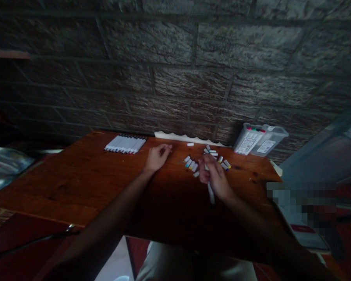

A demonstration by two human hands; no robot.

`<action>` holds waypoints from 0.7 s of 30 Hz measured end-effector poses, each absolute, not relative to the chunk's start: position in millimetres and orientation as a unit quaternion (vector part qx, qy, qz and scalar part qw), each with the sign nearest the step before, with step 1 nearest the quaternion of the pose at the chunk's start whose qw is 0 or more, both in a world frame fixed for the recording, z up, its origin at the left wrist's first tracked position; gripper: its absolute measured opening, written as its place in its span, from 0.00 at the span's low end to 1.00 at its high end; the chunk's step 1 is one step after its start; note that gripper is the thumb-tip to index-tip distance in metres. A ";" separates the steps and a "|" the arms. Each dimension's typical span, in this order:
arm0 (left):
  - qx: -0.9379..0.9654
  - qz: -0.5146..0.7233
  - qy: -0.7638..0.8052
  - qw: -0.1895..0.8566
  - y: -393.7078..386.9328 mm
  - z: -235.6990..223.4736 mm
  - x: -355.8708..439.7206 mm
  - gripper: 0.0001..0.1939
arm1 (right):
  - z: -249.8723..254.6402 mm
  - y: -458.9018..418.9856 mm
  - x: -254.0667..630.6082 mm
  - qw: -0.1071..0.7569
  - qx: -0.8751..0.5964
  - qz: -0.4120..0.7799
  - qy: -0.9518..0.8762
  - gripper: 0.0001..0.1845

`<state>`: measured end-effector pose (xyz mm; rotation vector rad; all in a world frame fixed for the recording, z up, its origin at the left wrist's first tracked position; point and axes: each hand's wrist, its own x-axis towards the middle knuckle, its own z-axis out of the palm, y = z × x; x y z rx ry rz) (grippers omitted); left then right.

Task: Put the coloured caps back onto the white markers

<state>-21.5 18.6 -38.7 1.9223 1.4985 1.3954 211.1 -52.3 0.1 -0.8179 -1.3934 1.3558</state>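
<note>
My right hand [213, 175] is closed around a white marker [211, 193], whose lower end sticks out below the fingers toward me. Just beyond and beside that hand lie several loose marker caps [191, 164], white with coloured ends. A single cap [190, 144] sits apart near the wall. My left hand [158, 157] rests on the table to the left of the caps, its fingers loosely curled with a gap showing and nothing visible in them. Farther left, a row of white markers [125, 144] lies side by side.
Two clear plastic cases [269, 140] stand at the table's back right, one with some markers [248, 140] in it. A white wavy-edged strip [184, 136] lies along the brick wall [175, 89]. The wooden table [84, 183] has its front edge close to my lap.
</note>
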 end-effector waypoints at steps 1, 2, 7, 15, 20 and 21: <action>0.675 0.492 0.526 0.162 19.6 -38.8 -22.4 0.18 | 2.4 -53.2 213.1 0.519 -0.341 0.544 -0.565 0.19; 0.674 0.493 0.525 0.160 20.7 -39.2 -23.1 0.18 | 5.1 -53.7 215.5 0.539 -0.343 0.527 -0.560 0.22; 0.678 0.490 0.522 0.165 25.5 -42.3 -21.8 0.17 | 13.8 -52.3 226.4 0.567 -0.339 0.500 -0.560 0.29; 0.681 0.475 0.538 0.145 24.6 -42.6 -20.8 0.17 | 11.8 -59.5 245.9 0.576 -0.332 0.499 -0.556 0.27; 0.688 0.461 0.541 0.145 24.3 -42.8 -18.0 0.17 | 11.4 -50.2 243.4 0.591 -0.309 0.537 -0.516 0.24; 0.687 0.461 0.543 0.145 24.3 -43.2 -17.1 0.17 | 11.2 -47.2 242.6 0.585 -0.306 0.545 -0.517 0.24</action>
